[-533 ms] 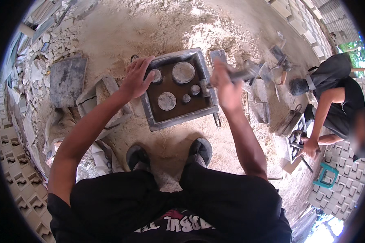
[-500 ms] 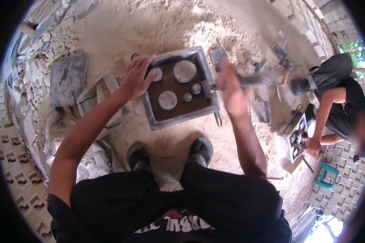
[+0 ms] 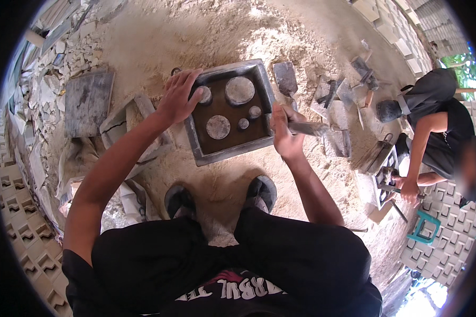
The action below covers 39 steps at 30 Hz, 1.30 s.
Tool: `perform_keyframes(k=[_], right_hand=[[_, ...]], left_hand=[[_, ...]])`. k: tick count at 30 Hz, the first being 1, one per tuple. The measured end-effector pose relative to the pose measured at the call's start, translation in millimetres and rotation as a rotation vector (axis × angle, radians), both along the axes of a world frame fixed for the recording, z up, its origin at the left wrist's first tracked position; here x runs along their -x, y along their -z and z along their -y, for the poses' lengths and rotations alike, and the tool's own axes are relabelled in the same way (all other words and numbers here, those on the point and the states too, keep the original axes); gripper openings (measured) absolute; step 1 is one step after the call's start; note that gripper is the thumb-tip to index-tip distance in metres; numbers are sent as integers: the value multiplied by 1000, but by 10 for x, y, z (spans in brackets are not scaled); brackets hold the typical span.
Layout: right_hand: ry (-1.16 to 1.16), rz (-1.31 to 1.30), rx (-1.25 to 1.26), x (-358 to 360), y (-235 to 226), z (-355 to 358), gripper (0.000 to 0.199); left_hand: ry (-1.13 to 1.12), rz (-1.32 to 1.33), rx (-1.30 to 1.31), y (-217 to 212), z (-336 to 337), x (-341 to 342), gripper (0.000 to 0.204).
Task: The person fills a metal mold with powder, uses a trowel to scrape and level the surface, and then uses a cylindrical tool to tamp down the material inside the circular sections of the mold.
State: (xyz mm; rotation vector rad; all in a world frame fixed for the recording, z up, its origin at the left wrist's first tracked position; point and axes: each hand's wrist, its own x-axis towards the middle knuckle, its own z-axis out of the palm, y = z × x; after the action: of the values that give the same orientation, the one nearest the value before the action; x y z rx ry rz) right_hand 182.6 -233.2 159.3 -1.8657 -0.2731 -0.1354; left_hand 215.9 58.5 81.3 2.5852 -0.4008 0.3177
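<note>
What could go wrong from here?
The left hand has its thumb over the rim of the frame, by a cylinder; it might get pinched if either shifts. The right hand grips a tool by the right wall; a slip might knock the small pegs.

The left hand (image 3: 181,103) partly hides a round block (image 3: 207,95); the right hand (image 3: 287,132) covers part of a tool (image 3: 308,128).

The person wears a black T-shirt (image 3: 206,307) with a short left sleeve (image 3: 77,272); on its front are large white letters (image 3: 256,287) and a dark pink patch (image 3: 229,276). The trousers (image 3: 148,245) are also black, the shoes (image 3: 262,191) dark with rounded toes. The left hand (image 3: 179,100) and right hand (image 3: 286,135) are bare.
</note>
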Motion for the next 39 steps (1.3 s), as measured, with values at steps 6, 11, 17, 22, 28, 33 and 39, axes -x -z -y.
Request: perform_keyframes(k=[6,11,17,22,28,33,39], right_hand=[[2,50,-200,92,-208,-67,35],[10,-177,-230,-100,-267,-113,43],[-137,-123,-131,69,-630,-71,41],[-215,-3,24,94,-656,-78,38],[-291,64,-324,156,-917,-26,39],[-407,43,-340,68,-1017,-106,32],[-361,100,-327,-12,-779,-171,30]], left_hand=[[-5,-27,-31,-12,-14,54,48],[-7,58,-66,-73,-37,41,45],[97,20,67,-415,217,32,39],[296,-26,73,-499,470,154,38],[502,-208,154,-287,730,444,41],[467,-205,201,-227,759,532,48],[394,-214,153,-251,829,601,50]])
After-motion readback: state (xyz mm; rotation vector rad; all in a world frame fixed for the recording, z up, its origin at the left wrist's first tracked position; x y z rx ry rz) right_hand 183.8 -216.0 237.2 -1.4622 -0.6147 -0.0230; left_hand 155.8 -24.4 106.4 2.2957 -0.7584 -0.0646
